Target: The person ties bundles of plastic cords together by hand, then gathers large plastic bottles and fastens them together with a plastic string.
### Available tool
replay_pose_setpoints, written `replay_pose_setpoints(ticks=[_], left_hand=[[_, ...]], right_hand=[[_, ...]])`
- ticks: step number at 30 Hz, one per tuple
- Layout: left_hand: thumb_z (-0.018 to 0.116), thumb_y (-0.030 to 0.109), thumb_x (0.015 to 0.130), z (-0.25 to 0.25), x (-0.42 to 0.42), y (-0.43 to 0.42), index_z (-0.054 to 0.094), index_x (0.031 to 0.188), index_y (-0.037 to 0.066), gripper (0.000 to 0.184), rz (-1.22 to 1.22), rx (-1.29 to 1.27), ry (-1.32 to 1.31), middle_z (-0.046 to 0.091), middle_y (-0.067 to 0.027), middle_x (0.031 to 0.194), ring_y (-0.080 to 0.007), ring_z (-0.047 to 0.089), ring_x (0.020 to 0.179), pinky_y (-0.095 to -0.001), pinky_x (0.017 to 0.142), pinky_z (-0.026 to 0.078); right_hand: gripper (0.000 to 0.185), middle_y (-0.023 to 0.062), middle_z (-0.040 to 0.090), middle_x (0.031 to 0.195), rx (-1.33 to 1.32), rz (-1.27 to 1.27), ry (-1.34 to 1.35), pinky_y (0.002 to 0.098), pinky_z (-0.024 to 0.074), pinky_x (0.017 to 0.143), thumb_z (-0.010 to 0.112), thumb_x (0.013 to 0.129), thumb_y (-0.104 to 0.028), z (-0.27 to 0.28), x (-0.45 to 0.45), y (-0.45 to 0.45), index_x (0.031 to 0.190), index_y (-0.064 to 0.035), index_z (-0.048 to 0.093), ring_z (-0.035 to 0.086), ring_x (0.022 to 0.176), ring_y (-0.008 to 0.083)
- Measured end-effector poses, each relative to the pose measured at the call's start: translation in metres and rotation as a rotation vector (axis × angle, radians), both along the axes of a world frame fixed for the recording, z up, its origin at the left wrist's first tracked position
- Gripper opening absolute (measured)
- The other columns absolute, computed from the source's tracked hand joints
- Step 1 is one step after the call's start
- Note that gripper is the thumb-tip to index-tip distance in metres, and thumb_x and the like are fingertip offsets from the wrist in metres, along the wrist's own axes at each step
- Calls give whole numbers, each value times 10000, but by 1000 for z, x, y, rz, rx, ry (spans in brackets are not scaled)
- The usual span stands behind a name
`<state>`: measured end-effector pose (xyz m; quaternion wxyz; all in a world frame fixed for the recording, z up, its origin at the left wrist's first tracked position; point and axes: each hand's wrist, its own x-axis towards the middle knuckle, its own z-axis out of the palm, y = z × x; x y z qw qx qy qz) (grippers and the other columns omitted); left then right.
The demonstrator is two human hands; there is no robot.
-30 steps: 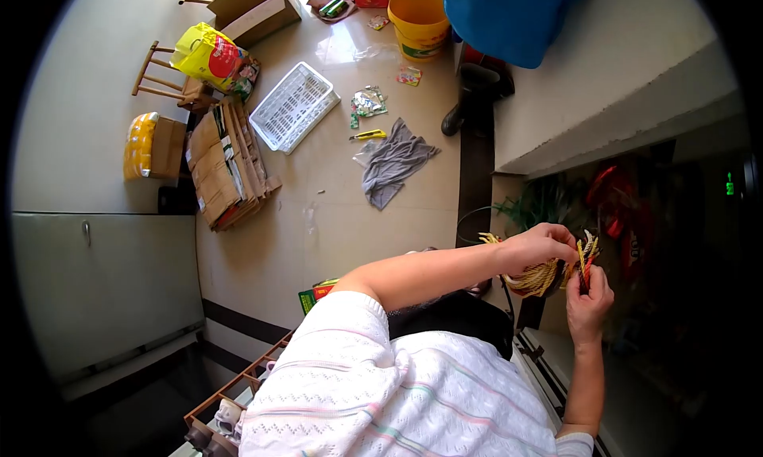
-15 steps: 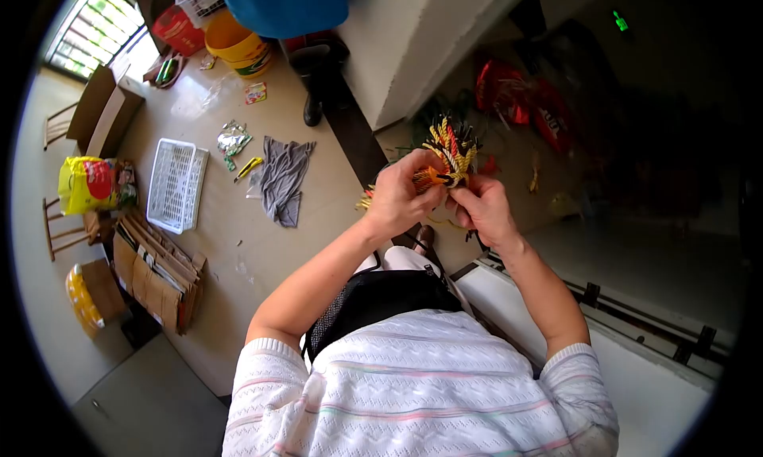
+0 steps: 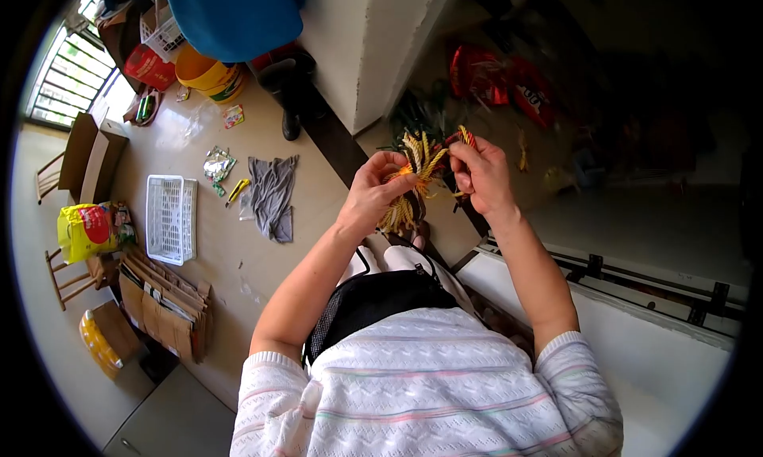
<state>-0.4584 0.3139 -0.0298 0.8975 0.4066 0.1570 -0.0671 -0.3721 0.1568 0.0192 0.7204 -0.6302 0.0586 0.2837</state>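
Head view. The left hand (image 3: pixel 375 188) is clamped on a bundle of cords (image 3: pixel 430 156), which lies between the hands; the right hand (image 3: pixel 486 175) pinches a red-and-yellow cord (image 3: pixel 466 136) just to its right. Half a second earlier both hands met at the bundle; a gap now separates them. The wall (image 3: pixel 338 67) ends in a corner beyond the left hand. Bare floor (image 3: pixel 316 199) extends leftward from that hand to a gray cloth (image 3: pixel 273 199); a white ledge (image 3: pixel 612 338) borders the right forearm.
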Motion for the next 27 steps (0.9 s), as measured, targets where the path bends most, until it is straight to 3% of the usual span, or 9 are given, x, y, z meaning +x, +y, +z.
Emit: replay_pose_setpoints(ticks=[8, 12, 18, 19, 22, 23, 26, 27], left_hand=[[563, 37, 818, 2, 2, 2, 479, 944, 34, 152, 13, -205, 34, 597, -67, 841, -130, 596, 719, -260, 618, 512], [560, 59, 838, -6, 1, 2, 437, 1186, 36, 370, 66, -235, 102, 604, -80, 824, -137, 601, 678, -267, 586, 509], [571, 62, 834, -13, 3, 8, 371, 1265, 47, 475, 45, -220, 107, 602, -69, 817, -144, 604, 683, -291, 594, 513], [601, 83, 817, -11, 3, 8, 325, 1284, 31, 544, 29, -211, 82, 593, -96, 877, -170, 608, 722, -316, 615, 518], [631, 100, 797, -2, 4, 4, 307, 1259, -18, 578, 62, -225, 173, 575, -132, 949, -203, 602, 795, -341, 656, 521], [657, 140, 780, -3, 5, 2, 370, 1187, -59, 537, 67, -237, 176, 562, -153, 986, -226, 590, 857, -363, 715, 514], [676, 177, 765, -11, 7, 3, 423, 1147, -55, 514, -18, -357, 198, 564, -153, 999, -234, 584, 884, -368, 750, 503], [674, 192, 759, -9, 7, 3, 483, 1108, -38, 459, 2, -337, 268, 574, -153, 1013, -239, 589, 880, -379, 773, 493]], right_hand=[[111, -30, 481, 575, 12, -79, -97, 168, 225, 350, 603, 803, -136, -20, 19, -20, 729, -87, 537, 341, 403, 21], [103, -35, 471, 565, -26, -4, -167, 165, 233, 362, 588, 841, -190, -11, 19, -22, 853, -88, 593, 333, 419, 20], [190, -31, 496, 587, 71, 172, -177, 169, 270, 384, 526, 884, -217, -1, 7, -27, 1005, -94, 604, 383, 444, 26], [184, -23, 529, 615, 87, 208, -193, 171, 306, 404, 521, 886, -204, -3, 2, -26, 1003, -86, 600, 427, 461, 35], [182, -17, 549, 632, 60, 197, -161, 168, 330, 423, 514, 889, -194, -3, -18, -18, 1004, -82, 599, 452, 473, 43], [194, -13, 558, 641, 88, 259, -147, 157, 339, 438, 503, 895, -192, -4, -23, -19, 1031, -81, 586, 460, 479, 45], [219, -17, 531, 610, 132, 351, -69, 160, 322, 429, 492, 901, -200, -5, -29, -19, 1074, -87, 564, 435, 466, 47], [248, -35, 452, 545, 178, 368, -86, 166, 281, 410, 484, 905, -222, -11, -28, -20, 1110, -95, 544, 362, 431, 40]])
